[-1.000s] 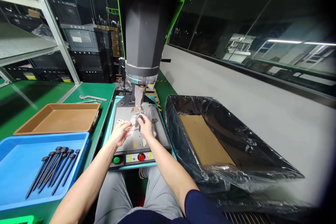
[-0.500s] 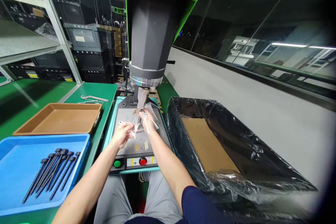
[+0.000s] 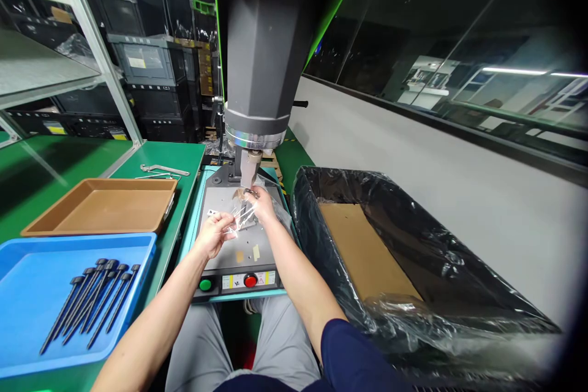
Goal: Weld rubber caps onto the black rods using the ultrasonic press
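Note:
My left hand [image 3: 215, 234] pinches the edge of a crumpled clear plastic bag [image 3: 239, 215] above the grey machine plate [image 3: 215, 199]. Just right of it, my right hand [image 3: 263, 203] is closed with its fingers around something small and dark at the bag's upper end; its kind is too small to make out. Thin bright streaks run through the plastic between both hands. Directly above them is the pale metal head [image 3: 250, 168] of the press, below a large grey housing [image 3: 261, 61]. More clear plastic lies behind my right wrist.
Green [image 3: 205, 285] and red [image 3: 250, 280] buttons line the machine's front. Left are a blue tray [image 3: 27, 294] with several black long-stemmed knobs [image 3: 98, 294], a brown tray [image 3: 110, 205] and a wrench [image 3: 165, 169]. A black-lined bin [image 3: 459, 282] holding cardboard [image 3: 362, 251] stands right.
The plastic now stretches between my hands, and the pale strips that fanned out from my right hand now slant toward my left hand. My right hand has turned slightly. The view has shifted a little.

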Available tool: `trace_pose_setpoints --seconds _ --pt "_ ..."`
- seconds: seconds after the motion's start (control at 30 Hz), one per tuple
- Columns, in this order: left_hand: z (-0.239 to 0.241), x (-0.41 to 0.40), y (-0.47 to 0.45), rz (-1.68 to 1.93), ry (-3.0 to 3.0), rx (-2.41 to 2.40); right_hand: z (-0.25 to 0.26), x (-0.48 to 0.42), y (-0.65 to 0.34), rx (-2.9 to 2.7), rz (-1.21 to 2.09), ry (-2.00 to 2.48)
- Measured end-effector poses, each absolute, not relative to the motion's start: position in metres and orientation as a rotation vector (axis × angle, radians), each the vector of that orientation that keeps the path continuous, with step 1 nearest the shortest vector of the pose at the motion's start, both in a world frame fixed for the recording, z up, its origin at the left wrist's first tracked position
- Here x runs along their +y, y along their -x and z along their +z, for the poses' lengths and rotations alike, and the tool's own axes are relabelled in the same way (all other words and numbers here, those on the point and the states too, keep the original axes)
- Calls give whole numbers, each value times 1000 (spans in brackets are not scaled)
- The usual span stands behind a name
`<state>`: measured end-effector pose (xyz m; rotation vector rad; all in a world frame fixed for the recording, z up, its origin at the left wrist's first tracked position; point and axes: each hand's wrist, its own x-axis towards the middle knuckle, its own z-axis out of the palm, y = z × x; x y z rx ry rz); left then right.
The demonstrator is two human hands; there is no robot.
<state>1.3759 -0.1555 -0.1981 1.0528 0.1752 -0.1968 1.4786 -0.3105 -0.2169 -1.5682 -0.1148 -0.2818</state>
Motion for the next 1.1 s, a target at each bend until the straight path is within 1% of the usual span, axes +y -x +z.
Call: trace_pose_setpoints --seconds 0.1,0.2,0.4,0.53,0.7,0.8,0.97,1.1 --pt "-200 -154 -1377 -187 -1061 173 -215 -308 -1477 -75 -227 1501" --pt "-203 -152 -1377 -183 -1075 173 -220 -312 -1468 -59 -168 1327" --pt "-208 -151 -1376 -160 -1119 200 -251 -339 -1435 171 -13 928" --pt "-212 -151 -1375 -158 -1167 190 -269 -362 -1413 240 78 577" --pt "-217 -150 -1376 -159 -1202 195 -281 -379 -1390 324 53 338" --pt "-218 -150 -1377 -162 -1230 198 -280 -382 -1387 311 15 344" --pt "-217 -152 -1378 -165 -1263 171 -268 -391 -1399 470 -153 616" --pt "-219 -156 -1381 -145 -1272 175 -266 -398 -1402 447 -205 688"
